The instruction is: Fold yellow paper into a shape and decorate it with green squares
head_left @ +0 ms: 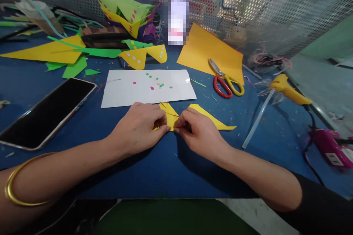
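Observation:
A folded piece of yellow paper [170, 114] lies on the blue table between my hands. My left hand [142, 123] pinches its near edge on the left, thumb and fingers pressed together. Close beside it, my right hand [198, 128] pinches the same paper on the right. A pointed yellow paper part [212, 117] sticks out behind my right hand; whether it joins the folded piece is hidden. Just beyond my fingers is a white sheet [124, 90] strewn with small green and pink paper bits.
Red-and-yellow scissors [223, 80] rest partly on an orange-yellow sheet [209, 51]. At right lie a yellow glue gun [289, 90] with a glue stick and a magenta box [329, 145]. A black-screened phone [49, 114] lies left; decorated paper shapes [142, 57] and a lit phone [177, 20] stand behind.

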`<state>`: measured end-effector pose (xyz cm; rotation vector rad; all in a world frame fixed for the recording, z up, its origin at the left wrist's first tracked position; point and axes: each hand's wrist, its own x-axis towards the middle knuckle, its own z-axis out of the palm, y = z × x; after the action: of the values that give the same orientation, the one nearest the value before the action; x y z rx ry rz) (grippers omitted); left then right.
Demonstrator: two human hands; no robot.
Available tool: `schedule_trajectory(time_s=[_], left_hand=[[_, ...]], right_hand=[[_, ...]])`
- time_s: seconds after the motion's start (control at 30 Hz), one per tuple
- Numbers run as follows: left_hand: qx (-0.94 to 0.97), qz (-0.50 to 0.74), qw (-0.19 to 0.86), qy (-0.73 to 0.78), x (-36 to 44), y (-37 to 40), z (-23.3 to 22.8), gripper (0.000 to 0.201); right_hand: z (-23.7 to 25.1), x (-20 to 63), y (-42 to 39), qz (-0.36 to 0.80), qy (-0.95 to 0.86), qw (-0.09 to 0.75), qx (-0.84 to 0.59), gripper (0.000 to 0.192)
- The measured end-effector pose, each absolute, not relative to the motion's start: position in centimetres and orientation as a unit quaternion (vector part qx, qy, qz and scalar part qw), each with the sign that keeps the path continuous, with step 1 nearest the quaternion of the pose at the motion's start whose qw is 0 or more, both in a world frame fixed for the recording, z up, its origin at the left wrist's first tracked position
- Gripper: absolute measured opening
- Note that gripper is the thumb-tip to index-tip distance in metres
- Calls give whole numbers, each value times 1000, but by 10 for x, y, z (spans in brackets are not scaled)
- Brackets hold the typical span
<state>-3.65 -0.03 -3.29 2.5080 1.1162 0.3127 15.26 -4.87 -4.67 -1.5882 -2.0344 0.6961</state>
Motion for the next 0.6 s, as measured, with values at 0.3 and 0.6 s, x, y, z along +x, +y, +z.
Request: schedule_trajectory(time_s=[0.3, 0.6], left_hand=[[892, 101, 192, 397, -35, 0, -31, 17], [902, 67, 242, 351, -59, 10, -25, 23]], right_hand=[[-36, 149, -38, 249, -736, 157, -610, 10], [-29, 145, -36, 224, -756, 105, -606, 10]])
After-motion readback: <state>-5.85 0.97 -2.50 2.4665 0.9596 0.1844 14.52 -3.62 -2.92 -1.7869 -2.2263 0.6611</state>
